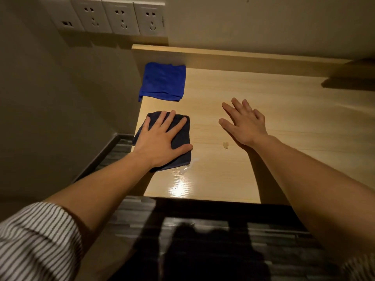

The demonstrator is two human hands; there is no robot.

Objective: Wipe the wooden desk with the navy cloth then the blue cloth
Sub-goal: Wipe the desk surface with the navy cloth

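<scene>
Navy cloth (180, 136) is pressed flat under the left hand (160, 138); the right hand (243, 122) is spread, empty. Wiping toward the wet smear (185, 169) at lower centre is judged next.

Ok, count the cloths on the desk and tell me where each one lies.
2. The navy cloth lies at the desk's left edge, under the flat left hand. The blue cloth lies beyond it, in the far left corner, untouched. None seems hidden.

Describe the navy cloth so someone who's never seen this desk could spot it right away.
Start at the wooden desk and go to its left edge. Two folded cloths lie there: the navy cloth is the nearer one, pressed flat under the left hand. It is much darker than the bright blue cloth lying beyond it, near the back board.
</scene>
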